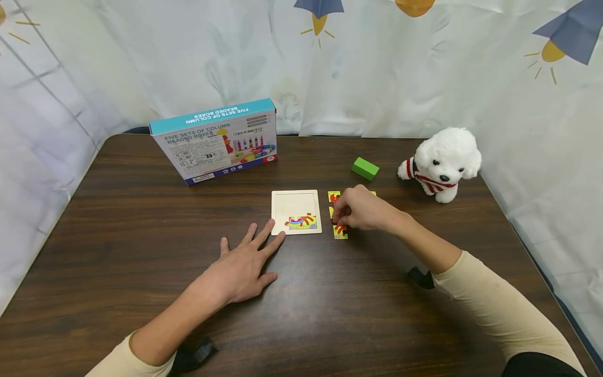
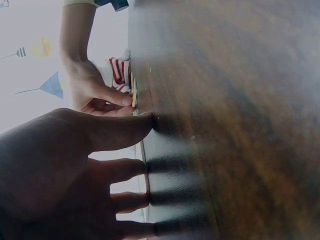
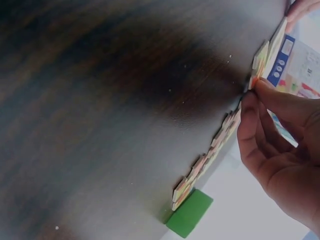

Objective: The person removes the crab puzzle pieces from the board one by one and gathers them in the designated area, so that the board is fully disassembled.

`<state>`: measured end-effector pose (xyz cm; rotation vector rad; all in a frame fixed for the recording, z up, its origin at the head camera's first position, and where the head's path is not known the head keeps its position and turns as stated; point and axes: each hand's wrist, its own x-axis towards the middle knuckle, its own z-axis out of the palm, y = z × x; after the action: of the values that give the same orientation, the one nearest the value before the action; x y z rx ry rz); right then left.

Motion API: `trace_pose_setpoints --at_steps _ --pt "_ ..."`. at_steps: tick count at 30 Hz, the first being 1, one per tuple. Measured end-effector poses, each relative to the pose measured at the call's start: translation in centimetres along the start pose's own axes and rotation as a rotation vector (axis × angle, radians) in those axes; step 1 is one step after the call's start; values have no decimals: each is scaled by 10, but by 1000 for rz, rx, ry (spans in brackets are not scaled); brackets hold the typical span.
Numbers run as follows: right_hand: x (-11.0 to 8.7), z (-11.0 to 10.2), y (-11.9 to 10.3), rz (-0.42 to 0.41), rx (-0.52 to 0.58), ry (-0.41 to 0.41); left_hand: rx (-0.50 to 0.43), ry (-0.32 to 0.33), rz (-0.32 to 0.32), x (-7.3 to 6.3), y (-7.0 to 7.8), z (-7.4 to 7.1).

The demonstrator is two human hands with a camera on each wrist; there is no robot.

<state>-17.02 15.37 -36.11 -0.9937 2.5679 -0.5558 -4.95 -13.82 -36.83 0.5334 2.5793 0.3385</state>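
A square wooden puzzle tray (image 1: 296, 201) lies mid-table, with joined colourful pieces (image 1: 302, 222) along its lower edge. My left hand (image 1: 242, 267) rests with fingers spread, fingertips at the tray's lower left corner; the left wrist view shows its thumb (image 2: 122, 131) on the table. To the right of the tray, my right hand (image 1: 365, 209) pinches a puzzle piece (image 3: 254, 82) between thumb and fingers, low over the table. Other loose pieces, red and yellow, lie around it, one puzzle piece (image 1: 340, 233) just below the fingers. The right hand covers some of them.
A blue and white toy box (image 1: 221, 144) stands at the back left. Behind the pieces lies a green block (image 1: 365, 168). A white plush dog (image 1: 445, 162) in a striped top sits at the right. A patterned curtain (image 1: 330, 68) hangs along the table's far edge.
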Motion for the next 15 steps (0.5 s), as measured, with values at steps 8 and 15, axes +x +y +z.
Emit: trace_pose_setpoints --at_steps 8,15 --pt "0 0 2 4 18 4 4 4 2 -1 1 -1" --pt "0 -1 1 20 26 10 2 5 5 -1 1 0"
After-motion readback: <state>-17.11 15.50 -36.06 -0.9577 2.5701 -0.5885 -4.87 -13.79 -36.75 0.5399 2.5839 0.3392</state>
